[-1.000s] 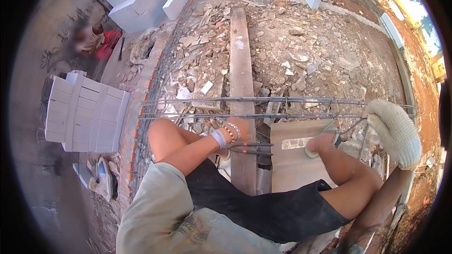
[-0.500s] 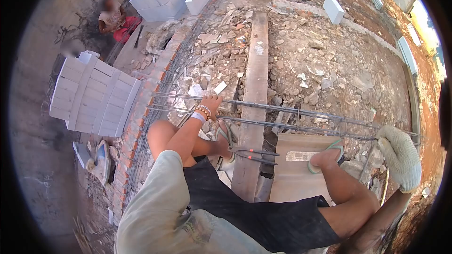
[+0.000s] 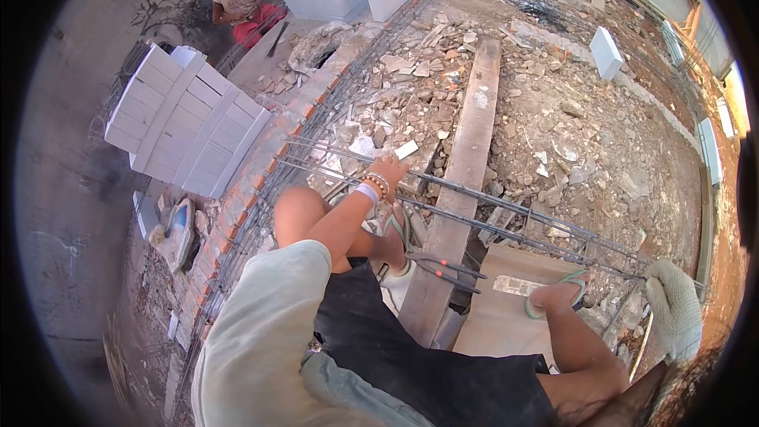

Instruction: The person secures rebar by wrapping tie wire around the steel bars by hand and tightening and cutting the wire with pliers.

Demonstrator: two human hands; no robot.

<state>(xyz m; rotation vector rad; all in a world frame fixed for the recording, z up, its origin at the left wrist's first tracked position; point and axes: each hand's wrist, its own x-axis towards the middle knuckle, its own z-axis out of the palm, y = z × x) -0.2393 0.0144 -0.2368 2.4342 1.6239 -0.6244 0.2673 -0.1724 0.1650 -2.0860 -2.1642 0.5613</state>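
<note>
A long, narrow rebar cage (image 3: pixel 510 207) of thin steel bars with tie loops runs across in front of my knees. My left hand (image 3: pixel 387 172), bare with beaded bracelets at the wrist, is closed around its bars left of the plank. At the cage's right end, my right hand (image 3: pixel 674 300) wears a knitted glove, its fingers curled over the bars and partly hidden. Long-handled pincers (image 3: pixel 443 269) with red marks on the handles lie across the wooden plank (image 3: pixel 473 138), below the cage and between my feet.
White blocks (image 3: pixel 190 119) are stacked at left, beside a low brick edge (image 3: pixel 261 178) with rebar along it. Broken rubble (image 3: pixel 545 122) covers the ground ahead. A flat board (image 3: pixel 506 269) lies under my right foot. Another person (image 3: pixel 241 8) sits at the upper left.
My view has turned left, so the surroundings shift right and tilt in the picture. Both hands stay on the rebar cage. The pincers remain on the plank.
</note>
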